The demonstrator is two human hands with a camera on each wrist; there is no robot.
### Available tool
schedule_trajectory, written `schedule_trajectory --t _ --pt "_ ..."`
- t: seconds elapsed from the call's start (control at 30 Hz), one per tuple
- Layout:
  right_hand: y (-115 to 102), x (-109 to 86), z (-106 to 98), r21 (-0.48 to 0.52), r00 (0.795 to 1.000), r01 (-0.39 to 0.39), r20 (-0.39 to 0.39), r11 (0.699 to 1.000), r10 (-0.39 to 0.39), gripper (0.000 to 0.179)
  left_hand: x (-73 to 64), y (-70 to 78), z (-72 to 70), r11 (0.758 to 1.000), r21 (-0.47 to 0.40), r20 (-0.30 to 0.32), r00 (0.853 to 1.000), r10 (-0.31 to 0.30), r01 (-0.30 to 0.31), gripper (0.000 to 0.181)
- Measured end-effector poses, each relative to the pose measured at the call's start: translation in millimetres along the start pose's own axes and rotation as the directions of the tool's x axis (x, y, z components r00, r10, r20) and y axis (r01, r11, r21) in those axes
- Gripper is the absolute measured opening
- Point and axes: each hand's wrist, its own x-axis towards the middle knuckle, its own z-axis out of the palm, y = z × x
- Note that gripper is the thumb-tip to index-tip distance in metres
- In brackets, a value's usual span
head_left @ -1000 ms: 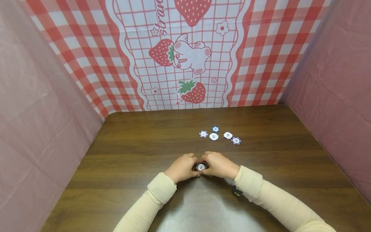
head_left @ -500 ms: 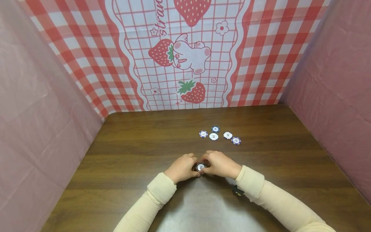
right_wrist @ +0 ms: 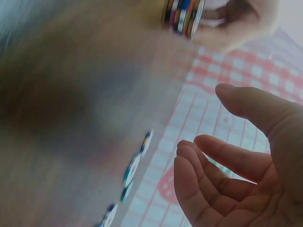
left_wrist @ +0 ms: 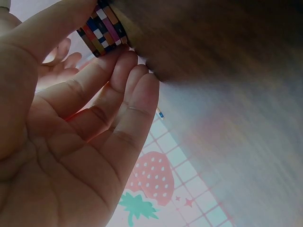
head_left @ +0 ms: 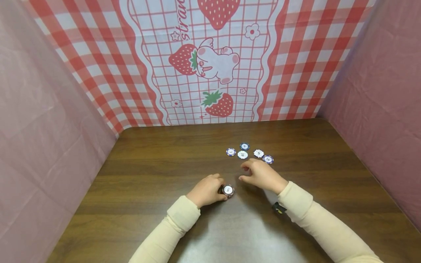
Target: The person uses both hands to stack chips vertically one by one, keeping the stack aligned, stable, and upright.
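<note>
A short stack of poker chips (head_left: 228, 190) stands on the wooden table, with a black-edged chip marked 100 on top. My left hand (head_left: 206, 190) grips the stack's left side between thumb and fingers; striped, multicoloured edges of the stacked chips (left_wrist: 105, 29) show in the left wrist view. To the right and farther back, my right hand (head_left: 263, 176) has its thumb and fingers apart with nothing between them. Just beyond it lie a white chip (head_left: 242, 155), a white chip marked 5 (head_left: 258, 153) and a blue chip marked 10 (head_left: 268, 159).
A blue-and-white chip (head_left: 231, 152) and a dark blue chip (head_left: 244, 146) lie flat at the left of the loose group. Behind the table (head_left: 148, 157) hangs a red checked strawberry cloth (head_left: 217, 65), and pink cloth (head_left: 371, 91) hangs at the sides.
My right hand has left the stack and moved back and to the right toward the loose chips. My left hand has stayed on the stack, whose top chip is now uncovered.
</note>
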Motion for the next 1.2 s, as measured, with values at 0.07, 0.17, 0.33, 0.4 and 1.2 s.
schedule_trajectory --t 0.07,0.17,0.33,0.4,1.2 --pt "6 0.5 -4 0.007 0.999 -0.041 -0.002 0.999 0.041 0.039 -0.1 -0.1 -0.1 1.0 0.0 -0.001 1.0 0.003 -0.003 0.029" --pt "16 0.8 -10 0.011 0.995 -0.096 -0.002 0.995 0.096 0.04 -0.4 0.0 -0.6 1.0 0.003 -0.003 1.0 0.007 -0.007 0.029" --pt "34 0.4 -18 -0.005 0.987 -0.159 -0.008 0.987 0.159 0.042 -1.2 0.1 -1.1 1.0 -0.004 -0.002 1.0 0.005 -0.005 0.029" --pt "41 0.5 -20 -0.018 0.984 -0.177 -0.008 0.984 0.177 0.043 -1.3 0.0 -1.1 1.0 -0.008 -0.002 1.0 0.003 -0.003 0.029" --pt "89 9.2 -20 -0.118 0.957 -0.277 0.052 0.954 0.285 0.034 -0.7 -0.9 0.6 1.0 -0.021 -0.002 1.0 -0.002 0.002 0.028"
